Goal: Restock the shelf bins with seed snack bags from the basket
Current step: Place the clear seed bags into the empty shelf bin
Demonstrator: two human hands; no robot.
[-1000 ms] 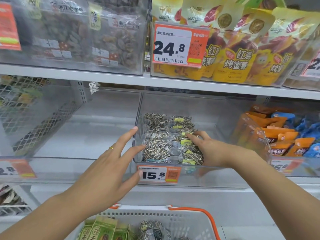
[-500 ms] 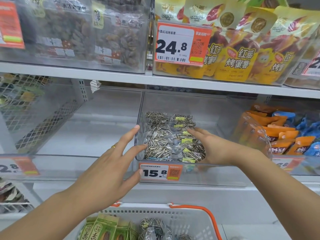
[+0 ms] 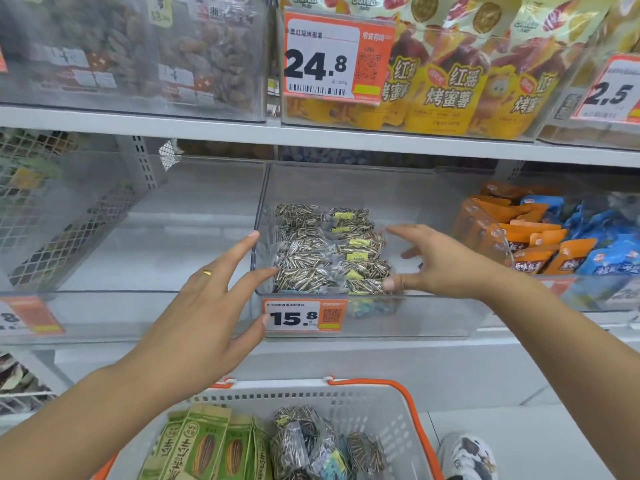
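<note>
Basket [image 3: 363,407], nearest: white perforated plastic with orange handle and trim, low in view below the shelf. It holds green upright seed packs [image 3: 204,445] on its left side and clear bags of striped seeds [image 3: 311,441] beside them at centre. Stock remains to be moved. A patterned shoe [image 3: 467,455] shows just right of the basket.

Left hand [image 3: 207,303]: fingers straight and spread, holding nothing. Fingertips are at the left wall of the middle bin; whether they touch the wall or hover just off it I cannot tell. A gold ring [image 3: 207,273] sits on one finger. Judgement: placed there to steady or square the bin.

Right hand [image 3: 440,268]: inside the middle bin at the right of the seed stack, fingers extended and loosely fanned, nothing pinched. Thumb tip lies near the front bag. Judgement: it is pressing or aligning the row from the right, so bags stay packed to the left and room is kept on the right.

Middle bin [image 3: 415,317]: clear plastic, on the lower shelf, price tag [image 3: 304,315] reading 15.8 on its front. Seed bags in the bin [image 3: 329,251] lie in overlapping rows, front to back, filling the left half only; right half bare.

Left neighbouring bin [image 3: 104,313]: clear, no stock visible. Right neighbouring bin [image 3: 588,296]: orange and blue snack packs.

Upper shelf [image 3: 311,136], farthest: clear bins of dried fruit at left, yellow sweet-potato pouches [image 3: 446,84] behind a 24.8 tag.
</note>
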